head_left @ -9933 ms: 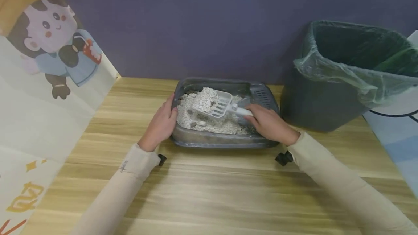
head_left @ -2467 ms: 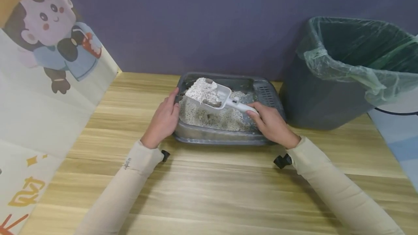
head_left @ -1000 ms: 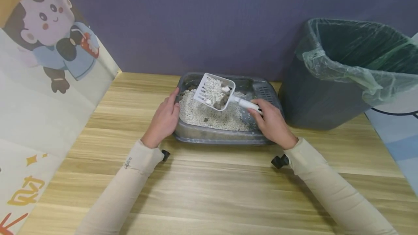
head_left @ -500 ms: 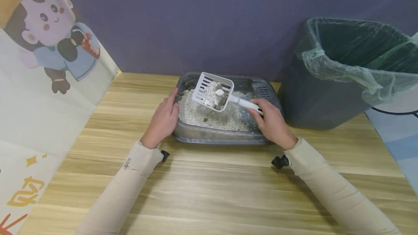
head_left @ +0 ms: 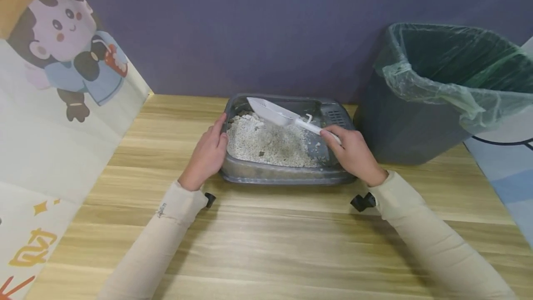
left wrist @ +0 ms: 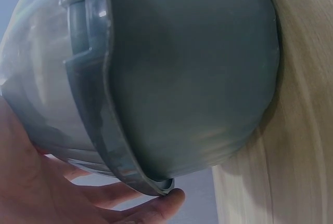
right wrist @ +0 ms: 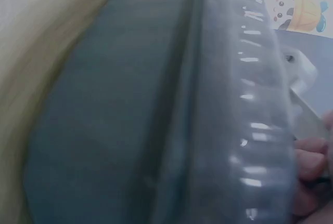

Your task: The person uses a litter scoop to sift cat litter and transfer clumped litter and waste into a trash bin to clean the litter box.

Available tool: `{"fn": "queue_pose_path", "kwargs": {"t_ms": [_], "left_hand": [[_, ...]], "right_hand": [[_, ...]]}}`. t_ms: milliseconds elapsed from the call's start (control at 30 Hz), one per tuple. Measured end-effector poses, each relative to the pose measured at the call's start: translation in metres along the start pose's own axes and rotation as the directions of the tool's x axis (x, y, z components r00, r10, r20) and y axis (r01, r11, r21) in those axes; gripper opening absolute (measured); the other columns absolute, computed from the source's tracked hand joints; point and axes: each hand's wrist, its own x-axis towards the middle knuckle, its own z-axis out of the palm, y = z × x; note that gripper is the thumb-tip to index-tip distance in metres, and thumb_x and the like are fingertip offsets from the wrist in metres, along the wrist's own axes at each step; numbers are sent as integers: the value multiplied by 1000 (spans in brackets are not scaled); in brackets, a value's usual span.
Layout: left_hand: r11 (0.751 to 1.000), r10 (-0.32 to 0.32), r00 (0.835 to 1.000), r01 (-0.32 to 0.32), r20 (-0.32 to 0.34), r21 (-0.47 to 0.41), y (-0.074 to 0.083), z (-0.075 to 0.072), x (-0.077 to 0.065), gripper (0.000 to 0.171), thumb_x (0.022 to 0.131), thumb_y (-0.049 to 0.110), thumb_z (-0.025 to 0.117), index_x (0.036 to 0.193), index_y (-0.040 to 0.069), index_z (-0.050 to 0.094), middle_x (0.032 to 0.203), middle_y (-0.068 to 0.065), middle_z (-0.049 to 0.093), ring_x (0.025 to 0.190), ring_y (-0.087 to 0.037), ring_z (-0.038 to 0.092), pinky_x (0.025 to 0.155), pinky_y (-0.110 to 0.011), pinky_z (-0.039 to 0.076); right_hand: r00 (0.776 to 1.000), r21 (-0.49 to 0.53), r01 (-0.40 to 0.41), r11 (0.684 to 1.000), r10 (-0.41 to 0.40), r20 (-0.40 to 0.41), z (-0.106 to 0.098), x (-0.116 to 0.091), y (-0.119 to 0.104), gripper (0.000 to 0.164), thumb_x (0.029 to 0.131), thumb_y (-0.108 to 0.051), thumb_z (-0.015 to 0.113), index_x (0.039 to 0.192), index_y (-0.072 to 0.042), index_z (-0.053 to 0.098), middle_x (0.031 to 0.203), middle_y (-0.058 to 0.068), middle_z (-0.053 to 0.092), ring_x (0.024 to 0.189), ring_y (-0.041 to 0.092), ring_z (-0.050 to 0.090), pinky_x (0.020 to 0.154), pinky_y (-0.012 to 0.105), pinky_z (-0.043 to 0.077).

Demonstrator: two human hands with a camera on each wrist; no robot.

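In the head view a grey litter box (head_left: 287,175) holds pale cat litter (head_left: 270,145) with a dark clump at its front. My left hand (head_left: 207,152) grips the box's left end; in the left wrist view its fingers (left wrist: 156,206) reach round the rim. My right hand (head_left: 351,152) grips the handle of a white litter scoop (head_left: 276,112) above the litter. The scoop is tilted nearly edge-on, so most of its inside is hidden. Behind the box wall in the right wrist view, part of the scoop (right wrist: 302,73) and some fingers (right wrist: 310,162) show.
A dark bin (head_left: 410,124) with a green plastic liner (head_left: 449,94) stands right of the litter box. A purple wall (head_left: 250,31) rises behind the wooden table (head_left: 266,244). A cartoon-printed panel (head_left: 46,138) borders the left side.
Half a second ago the scoop's slotted inside, with litter and clumps, faced the camera; now it is turned edge-on. The left hand has stayed on the box's end.
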Motion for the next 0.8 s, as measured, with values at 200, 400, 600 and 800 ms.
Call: {"fn": "queue_pose_path", "kwargs": {"t_ms": [200, 400, 600, 800], "left_hand": [[1000, 3, 1000, -3, 9, -2, 2, 0, 1, 54, 103, 30, 26, 153, 13, 15, 151, -17, 26, 133, -39, 30, 108, -53, 23], [1000, 9, 1000, -9, 4, -1, 3, 0, 2, 54, 102, 29, 26, 152, 12, 15, 146, -23, 33, 127, -42, 37, 104, -56, 29], [1000, 10, 1000, -10, 5, -13, 2, 1, 2, 54, 102, 30, 26, 153, 13, 15, 147, -22, 31, 129, -41, 35, 106, -55, 27], [1000, 8, 1000, -8, 6, -19, -1, 3, 1, 54, 102, 30, 26, 153, 13, 15, 149, -21, 30, 130, -40, 33, 107, -54, 25]], "right_hand": [[997, -38, 4, 999, -1, 72, -17, -5, -7, 30, 99, -33, 47, 113, -10, 60, 64, -1, 43, 45, 14, 34, 46, 30, 33], [1000, -81, 5, 997, -3, 29, -30, -10, -16, 31, 99, -29, 49, 119, -8, 58, 70, 1, 47, 50, 15, 36, 48, 31, 34], [999, -171, 20, 985, -26, -35, -56, -13, -27, 30, 97, -24, 53, 118, -3, 57, 69, 3, 46, 52, 16, 37, 49, 32, 34], [989, -304, 37, 952, -77, -122, -98, -14, -48, 30, 96, -20, 57, 118, -1, 59, 69, 5, 50, 51, 17, 38, 50, 31, 32]]}}
